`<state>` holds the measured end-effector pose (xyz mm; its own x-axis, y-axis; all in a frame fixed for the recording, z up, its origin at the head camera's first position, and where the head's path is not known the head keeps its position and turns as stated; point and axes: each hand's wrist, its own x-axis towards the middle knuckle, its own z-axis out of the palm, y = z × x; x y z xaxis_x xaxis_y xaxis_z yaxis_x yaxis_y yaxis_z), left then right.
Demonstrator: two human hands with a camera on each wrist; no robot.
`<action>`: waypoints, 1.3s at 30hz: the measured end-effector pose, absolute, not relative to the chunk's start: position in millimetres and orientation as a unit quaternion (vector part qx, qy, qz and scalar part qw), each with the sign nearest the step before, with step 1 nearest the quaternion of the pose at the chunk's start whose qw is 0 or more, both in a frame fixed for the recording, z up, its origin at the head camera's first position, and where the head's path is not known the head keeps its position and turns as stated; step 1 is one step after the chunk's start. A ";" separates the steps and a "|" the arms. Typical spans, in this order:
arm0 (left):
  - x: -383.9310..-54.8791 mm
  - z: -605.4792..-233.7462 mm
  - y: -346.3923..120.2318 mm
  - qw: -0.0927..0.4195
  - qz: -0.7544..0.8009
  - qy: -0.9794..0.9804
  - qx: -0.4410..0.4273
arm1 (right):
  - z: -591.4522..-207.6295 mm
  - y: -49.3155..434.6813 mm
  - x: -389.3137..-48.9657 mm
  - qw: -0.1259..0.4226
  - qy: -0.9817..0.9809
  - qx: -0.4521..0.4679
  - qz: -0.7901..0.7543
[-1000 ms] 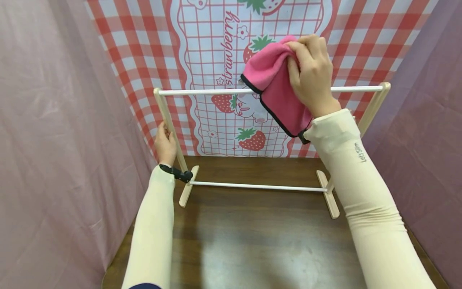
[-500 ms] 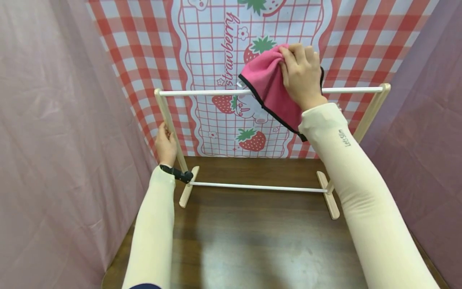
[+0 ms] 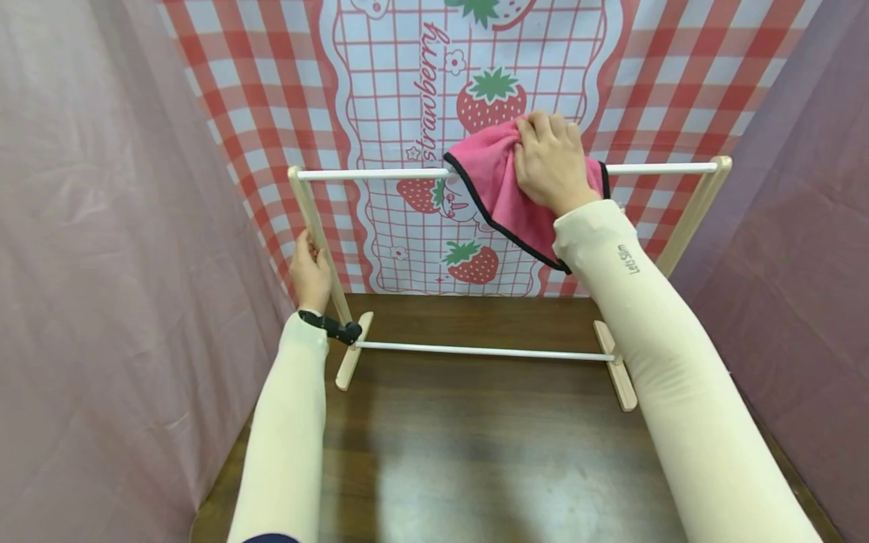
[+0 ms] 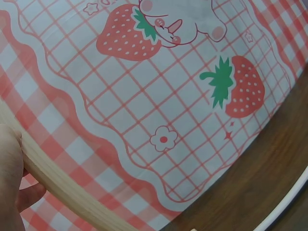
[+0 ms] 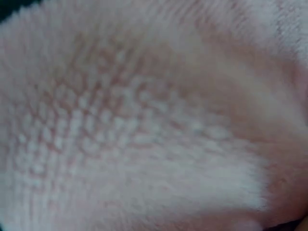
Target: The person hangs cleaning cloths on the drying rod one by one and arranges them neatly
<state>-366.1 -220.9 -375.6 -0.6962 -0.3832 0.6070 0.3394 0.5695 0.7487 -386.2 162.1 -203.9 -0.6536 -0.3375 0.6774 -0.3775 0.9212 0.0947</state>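
Note:
A pink cloth with black edging lies draped across the white top bar of a small wooden rack. My right hand pinches the cloth's bunched upper part just above the bar, and its fingertips are partly hidden in the folds. Blurred cloth fills the right wrist view. On the left, my left hand grips the rack's wooden upright. The left wrist view shows the fingers curled about that wooden post.
The rack stands on wooden feet on a brown tabletop, with a white lower bar between them. Behind it hangs a strawberry-print checked cloth. Pinkish curtains close off both sides.
My right hand has come down and slightly left with the pink cloth, which now spreads wider over the top bar. The left hand stays on the upright.

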 end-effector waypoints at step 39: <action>-339.0 -282.3 -46.2 0.239 -0.583 -0.751 -0.197 | -204.8 158.8 -372.6 0.236 -0.954 0.185 -0.018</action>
